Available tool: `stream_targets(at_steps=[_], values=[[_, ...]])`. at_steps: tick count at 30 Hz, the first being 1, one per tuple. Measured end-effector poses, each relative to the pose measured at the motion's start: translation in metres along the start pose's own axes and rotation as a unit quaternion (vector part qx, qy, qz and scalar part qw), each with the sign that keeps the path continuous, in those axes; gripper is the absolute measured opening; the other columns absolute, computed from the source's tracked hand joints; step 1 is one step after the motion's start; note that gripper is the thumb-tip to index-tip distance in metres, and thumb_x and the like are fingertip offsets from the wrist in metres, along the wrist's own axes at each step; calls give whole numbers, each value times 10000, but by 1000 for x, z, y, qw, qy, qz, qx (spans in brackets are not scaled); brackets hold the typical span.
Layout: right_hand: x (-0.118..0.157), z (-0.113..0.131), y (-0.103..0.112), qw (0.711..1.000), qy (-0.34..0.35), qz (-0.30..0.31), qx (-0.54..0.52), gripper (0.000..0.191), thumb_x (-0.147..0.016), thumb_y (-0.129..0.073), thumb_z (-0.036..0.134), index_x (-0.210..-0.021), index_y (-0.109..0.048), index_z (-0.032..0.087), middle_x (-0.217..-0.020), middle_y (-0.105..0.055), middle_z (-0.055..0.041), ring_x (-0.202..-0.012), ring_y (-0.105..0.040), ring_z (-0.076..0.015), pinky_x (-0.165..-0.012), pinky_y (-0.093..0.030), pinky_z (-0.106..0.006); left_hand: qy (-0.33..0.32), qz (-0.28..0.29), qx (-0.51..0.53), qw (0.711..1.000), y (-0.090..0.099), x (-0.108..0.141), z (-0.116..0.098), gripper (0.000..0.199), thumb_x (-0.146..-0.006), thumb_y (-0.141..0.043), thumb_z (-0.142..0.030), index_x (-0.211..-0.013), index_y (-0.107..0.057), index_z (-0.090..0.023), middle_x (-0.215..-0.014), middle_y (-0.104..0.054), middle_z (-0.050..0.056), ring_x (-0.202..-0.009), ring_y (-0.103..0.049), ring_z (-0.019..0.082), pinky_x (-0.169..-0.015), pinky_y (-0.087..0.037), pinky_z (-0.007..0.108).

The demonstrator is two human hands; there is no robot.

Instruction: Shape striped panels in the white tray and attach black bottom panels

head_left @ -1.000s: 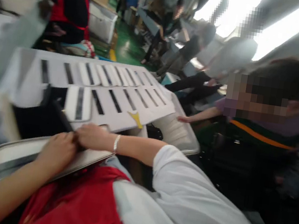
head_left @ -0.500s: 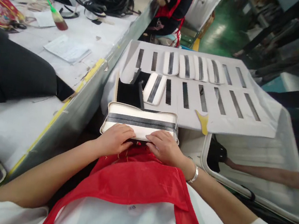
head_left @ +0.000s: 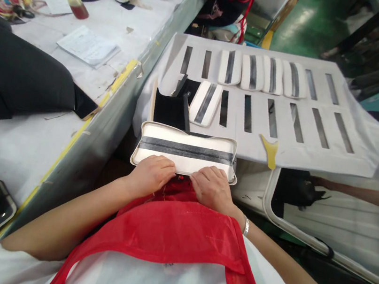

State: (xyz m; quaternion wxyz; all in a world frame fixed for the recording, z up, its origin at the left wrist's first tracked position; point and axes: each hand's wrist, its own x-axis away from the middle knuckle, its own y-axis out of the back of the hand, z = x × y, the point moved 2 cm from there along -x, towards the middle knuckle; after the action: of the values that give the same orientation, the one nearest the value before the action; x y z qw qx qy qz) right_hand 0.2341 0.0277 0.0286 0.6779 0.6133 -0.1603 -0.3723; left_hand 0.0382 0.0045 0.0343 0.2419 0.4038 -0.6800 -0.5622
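A white case with a dark stripe along its length (head_left: pixel 188 150) lies crosswise in front of my body. My left hand (head_left: pixel 154 174) grips its near edge left of the middle, fingers curled over the rim. On the right half of that same edge, my right hand (head_left: pixel 213 187) holds on in the same way. Just beyond the case stands an open black-lined box (head_left: pixel 171 111). Against it leans a smaller white striped piece (head_left: pixel 205 103) on the slotted grey board (head_left: pixel 249 146).
Several white striped pieces (head_left: pixel 252 72) lie on the board's far row. A yellow plastic tool (head_left: pixel 269 151) rests at its near edge. At left are a worktable (head_left: pixel 87 84), a glue bottle (head_left: pixel 75 4) and a phone (head_left: pixel 84 102). Another person's arm (head_left: pixel 363 194) reaches over a bin at right.
The board and the case appear slightly larger and shifted right as the view moves. Both hands keep hold of the near edge. The other person's arm at right has moved, with the black item in its hand.
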Motion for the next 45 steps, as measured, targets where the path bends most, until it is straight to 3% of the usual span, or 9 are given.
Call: stream_targets(at_steps=[13,21,32,35,37,41,43,45], values=[[0,1,-3,998,-50,-7,42,235,-870,-525,249,-659,-600,179,-711,-561,-55,-743,-423,-195,-687,-249,-345,33,18,-50,998,-2,-11,-12,189,-886,-479,-188,-758,-617,-173,-844,-637,42,-824,-537,205,-693,-364,362],[-5,5,-2,997,-51,-1,60,243,-864,-513,242,-643,-590,177,-688,-552,-66,-725,-426,-201,-666,-234,-354,81,-12,-83,993,-7,-16,-22,158,-834,-515,-184,-693,-587,-174,-783,-616,69,-789,-515,223,-668,-325,389],[-38,1,3,964,-148,221,21,223,-854,-461,222,-814,-661,129,-835,-653,-140,-793,-597,-263,-636,-337,-350,193,-19,-48,980,-10,-21,-21,66,-816,-542,-215,-771,-584,-189,-950,-599,77,-898,-497,256,-682,-357,388],[-44,-3,5,954,-155,257,10,235,-843,-465,225,-860,-674,117,-861,-668,-155,-794,-622,-271,-645,-386,-334,228,-41,-47,972,-5,-21,-18,121,-811,-568,-248,-905,-580,-173,-1036,-579,106,-934,-493,272,-698,-371,387],[-46,-4,5,949,-158,272,9,242,-837,-466,217,-889,-678,112,-879,-676,-166,-796,-631,-272,-663,-412,-333,165,-71,-69,981,-5,-19,-19,166,-855,-534,-245,-997,-573,-169,-1099,-573,113,-984,-487,268,-743,-372,390],[-49,1,8,948,-156,276,22,244,-840,-448,192,-867,-677,111,-876,-681,-177,-788,-639,-283,-657,-427,-345,-79,-67,-105,989,-18,-12,-29,164,-913,-447,-171,-900,-610,-161,-949,-613,79,-851,-505,204,-708,-357,345],[-46,4,12,952,-152,264,28,250,-861,-432,195,-833,-667,114,-855,-677,-173,-775,-639,-287,-642,-422,-349,-109,-52,-123,985,-26,-11,-32,169,-907,-460,-168,-837,-613,-153,-845,-600,65,-761,-493,190,-675,-351,337],[-36,5,17,957,-167,235,33,227,-879,-458,240,-862,-647,115,-838,-672,-157,-779,-633,-288,-657,-417,-356,-95,-58,-148,983,-29,-11,-33,173,-905,-465,-165,-820,-614,-144,-788,-583,55,-732,-494,186,-676,-359,335]])
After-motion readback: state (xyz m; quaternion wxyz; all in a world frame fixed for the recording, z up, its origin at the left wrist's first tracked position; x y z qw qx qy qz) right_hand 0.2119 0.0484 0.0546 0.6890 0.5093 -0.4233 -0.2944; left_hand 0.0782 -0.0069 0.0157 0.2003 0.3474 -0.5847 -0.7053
